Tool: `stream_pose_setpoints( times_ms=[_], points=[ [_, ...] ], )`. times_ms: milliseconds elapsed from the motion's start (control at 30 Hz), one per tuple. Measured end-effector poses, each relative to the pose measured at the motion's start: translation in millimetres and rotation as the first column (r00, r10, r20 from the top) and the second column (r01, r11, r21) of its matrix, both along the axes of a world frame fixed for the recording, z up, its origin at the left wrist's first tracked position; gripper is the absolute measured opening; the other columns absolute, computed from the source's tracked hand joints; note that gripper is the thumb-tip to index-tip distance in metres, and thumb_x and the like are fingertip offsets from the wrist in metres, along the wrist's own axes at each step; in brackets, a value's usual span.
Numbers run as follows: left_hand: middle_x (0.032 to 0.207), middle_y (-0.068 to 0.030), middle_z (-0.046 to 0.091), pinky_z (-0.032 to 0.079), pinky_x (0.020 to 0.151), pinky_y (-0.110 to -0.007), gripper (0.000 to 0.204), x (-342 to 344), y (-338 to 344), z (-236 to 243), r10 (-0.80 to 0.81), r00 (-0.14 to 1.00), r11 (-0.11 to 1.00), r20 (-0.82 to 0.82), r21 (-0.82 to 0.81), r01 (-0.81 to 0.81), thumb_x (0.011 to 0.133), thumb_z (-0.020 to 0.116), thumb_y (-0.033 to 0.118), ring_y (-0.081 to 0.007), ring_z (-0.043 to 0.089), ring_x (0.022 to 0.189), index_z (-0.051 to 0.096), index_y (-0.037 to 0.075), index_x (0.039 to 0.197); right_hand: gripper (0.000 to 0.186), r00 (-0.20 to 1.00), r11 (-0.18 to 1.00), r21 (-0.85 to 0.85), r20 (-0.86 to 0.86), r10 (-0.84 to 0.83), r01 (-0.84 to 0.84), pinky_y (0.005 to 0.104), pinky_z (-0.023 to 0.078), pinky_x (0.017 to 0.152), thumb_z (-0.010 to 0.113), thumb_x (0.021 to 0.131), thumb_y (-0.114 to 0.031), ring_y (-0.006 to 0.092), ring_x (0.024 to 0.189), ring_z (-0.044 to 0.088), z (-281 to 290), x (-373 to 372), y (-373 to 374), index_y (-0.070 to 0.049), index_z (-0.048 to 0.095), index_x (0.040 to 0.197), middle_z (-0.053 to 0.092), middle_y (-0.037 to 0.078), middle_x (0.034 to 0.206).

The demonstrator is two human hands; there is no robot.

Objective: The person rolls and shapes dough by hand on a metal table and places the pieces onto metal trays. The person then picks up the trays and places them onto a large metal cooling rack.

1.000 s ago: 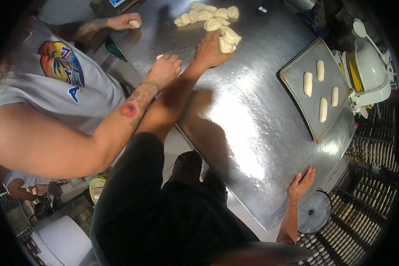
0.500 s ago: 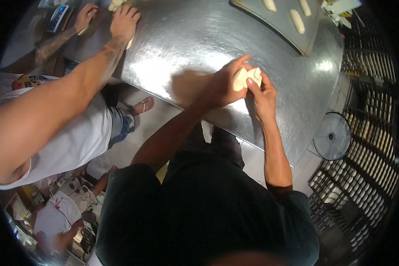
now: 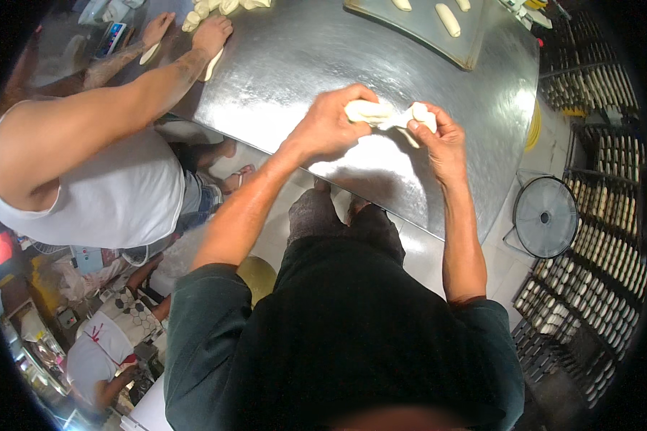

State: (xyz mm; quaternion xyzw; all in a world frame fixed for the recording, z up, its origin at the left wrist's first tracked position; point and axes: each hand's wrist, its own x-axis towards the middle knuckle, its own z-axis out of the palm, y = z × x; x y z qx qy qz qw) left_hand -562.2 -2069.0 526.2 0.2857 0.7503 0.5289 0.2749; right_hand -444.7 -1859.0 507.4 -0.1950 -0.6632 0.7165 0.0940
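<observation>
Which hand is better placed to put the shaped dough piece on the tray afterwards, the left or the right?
Probably the right. Both hands hold the dough piece, but the right hand is nearer the tray at the table's far right; the left hand would have to cross over.

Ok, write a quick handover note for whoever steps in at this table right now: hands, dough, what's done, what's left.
Left hand grips one end of the dough piece; right hand pinches the other end, just above the steel table.
Done: shaped rolls lie on the tray at the far side.
Left: this piece is unfinished; raw dough pile waits at the far edge, by a co-worker's hand.
</observation>
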Motion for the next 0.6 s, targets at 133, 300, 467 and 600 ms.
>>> stream_pose_setpoints(
  times_ms=[133, 300, 467, 600],
  points=[
    [0.107, -0.0146, 0.071, 0.055, 0.089, -0.039, 0.040, -21.8, -51.7, -12.2, 0.220, 0.943, 0.972, -0.251, -0.029, -0.234, 0.080, 0.063, -0.001, -0.0264, 0.069, 0.101, 0.064, 0.005, 0.120, 0.035, 0.980, 0.890, 0.424, 0.021, -0.196, 0.169, 0.0315, 0.054, 0.085, 0.074, 0.089, -0.007, 0.0193, 0.098, 0.067, 12.0, 23.0, 52.6, 0.001, 0.065, 0.123, 0.071, 0.012, 0.110],
    [0.147, -0.0270, 0.048, 0.028, 0.118, -0.058, 0.063, 47.6, -82.8, -118.6, -0.066, 0.678, 0.933, -0.732, -0.287, -0.219, 0.086, 0.067, 0.015, -0.0418, 0.040, 0.142, 0.048, 0.000, 0.144, 0.058, 0.981, 0.340, 0.920, 0.181, 0.077, -0.196, 0.0527, 0.037, 0.113, 0.072, 0.087, -0.016, 0.0436, 0.132, 0.050, -71.5, 115.8, 60.9, 0.002, 0.052, 0.138, 0.055, 0.026, 0.140],
    [0.160, -0.0286, 0.030, 0.016, 0.121, -0.063, 0.078, 8.0, -49.5, -113.5, -0.186, 0.661, 0.773, -0.727, -0.523, -0.358, 0.097, 0.054, 0.048, -0.0419, 0.029, 0.149, 0.037, -0.005, 0.151, 0.078, 0.959, 0.054, 0.958, 0.282, 0.025, -0.283, 0.0605, 0.018, 0.122, 0.063, 0.095, -0.045, 0.0428, 0.149, 0.031, -85.0, 76.1, 52.2, 0.003, 0.038, 0.151, 0.040, 0.025, 0.156],
    [0.161, -0.0291, 0.027, 0.015, 0.122, -0.062, 0.084, -76.0, -11.7, -123.2, -0.103, 0.529, 0.766, -0.842, -0.407, -0.498, 0.100, 0.044, 0.057, -0.0417, 0.026, 0.150, 0.033, -0.008, 0.152, 0.085, 0.947, 0.117, 0.963, 0.260, -0.191, -0.241, 0.0613, 0.019, 0.121, 0.049, 0.098, -0.059, 0.0436, 0.150, 0.028, -92.2, -15.4, 77.6, 0.004, 0.035, 0.153, 0.037, 0.026, 0.158]
  ],
)
